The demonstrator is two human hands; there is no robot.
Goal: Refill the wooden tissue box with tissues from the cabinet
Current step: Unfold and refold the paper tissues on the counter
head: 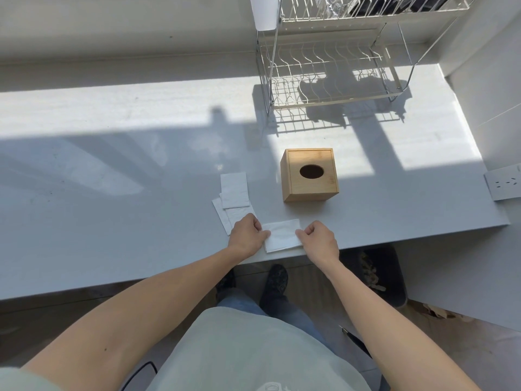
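Note:
The wooden tissue box (309, 175) stands upright on the grey counter (112, 193), its lid on and its oval slot dark, with no tissue showing. A folded white tissue (282, 235) lies near the counter's front edge, below and left of the box. My left hand (248, 234) pinches the tissue's left edge with curled fingers. My right hand (318, 239) pinches its right edge the same way. Two more folded tissues (234, 193) lie overlapping just left of the box; my left hand covers part of the lower one.
A white wire dish rack (327, 69) stands at the back right of the counter. A wall socket (504, 182) sits on the right wall. Below the counter edge stands a dark bin (383, 275) with scraps, next to my feet.

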